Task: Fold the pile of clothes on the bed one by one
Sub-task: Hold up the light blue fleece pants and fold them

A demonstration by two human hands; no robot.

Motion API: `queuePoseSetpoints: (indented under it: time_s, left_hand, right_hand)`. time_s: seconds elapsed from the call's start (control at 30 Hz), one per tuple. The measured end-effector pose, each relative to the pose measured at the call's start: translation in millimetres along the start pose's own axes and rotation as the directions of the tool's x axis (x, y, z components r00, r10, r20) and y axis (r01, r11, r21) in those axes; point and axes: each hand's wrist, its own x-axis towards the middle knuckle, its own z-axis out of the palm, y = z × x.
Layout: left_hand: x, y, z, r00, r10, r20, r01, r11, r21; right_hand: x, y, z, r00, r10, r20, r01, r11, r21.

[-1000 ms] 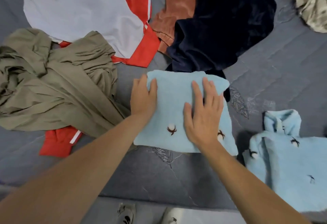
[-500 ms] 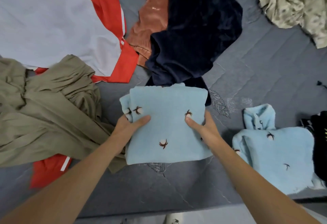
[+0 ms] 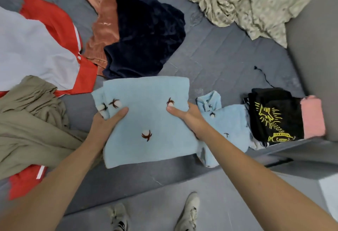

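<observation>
Folded light-blue fleece garment [image 3: 148, 121], patterned with small brown-and-white sprigs, sits between both hands just above the near edge of the grey mattress [image 3: 219, 62]. Left hand [image 3: 105, 127] grips its left side, thumb flat on top and fingers tucked under; right hand [image 3: 190, 119] grips the right side the same way, thumb on top near a sprig. Both are closed on the cloth, not merely resting

Judging by the neat rectangle, this piece looks finished and ready to be set down. To do that well, keep both grips level so the layers do not slide apart, carry it flat, and let go only once its underside is fully supported

A matching folded blue piece [image 3: 230, 121] lies just to the right, with a black printed garment [image 3: 274, 117] and a pink piece [image 3: 312, 117] beyond it, close to the bed's right corner. That stack looks like the natural landing place, but it sits near the mattress edge, so anything set off-centre could slip to the floor

Unfolded work crowds the left: an olive garment [image 3: 33, 121], a red-and-grey shirt [image 3: 36, 48], a navy velvety piece [image 3: 146, 35] over a rust one [image 3: 104, 29]. Bare mattress lies between the navy piece and the patterned cream fabric [image 3: 247, 2]
</observation>
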Motion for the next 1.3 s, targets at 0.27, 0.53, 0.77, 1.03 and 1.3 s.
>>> queuePoseSetpoints:
  time_s: [0.27,0.53,0.77,1.03,1.3]
  left_hand:
    - [-57.2,-30.9,200.0,0.996,-0.03,0.08,0.031,0.999,-0.014]
    - [-42.6,-108.2,333.8,0.993,-0.01,-0.115,0.023,0.993,0.112]
    - [-56.9,-123.0,367.5,0.808,0.576,0.124,-0.354,0.306,0.884]
    - [-2.4,-171.4,374.1,0.828,0.453,0.33,-0.4,0.064,0.914]
    - [41.5,-238.0,368.1,0.814,0.495,0.305,-0.376,0.047,0.926]
  right_hand:
    - [-62.5,27.5,-202.4,0.981,-0.102,-0.164,0.082,0.989,-0.123]
    - [-45.0,88.1,-318.0,0.856,-0.367,-0.365,0.127,0.832,-0.539]
    - [-24.6,110.9,-301.9,0.724,-0.689,-0.034,0.217,0.274,-0.937]
    - [36.4,142.4,-289.0,0.709,-0.674,0.208,0.387,0.125,-0.914]
    - [102.8,209.0,-283.5,0.66,-0.721,0.212,0.455,0.159,-0.876]
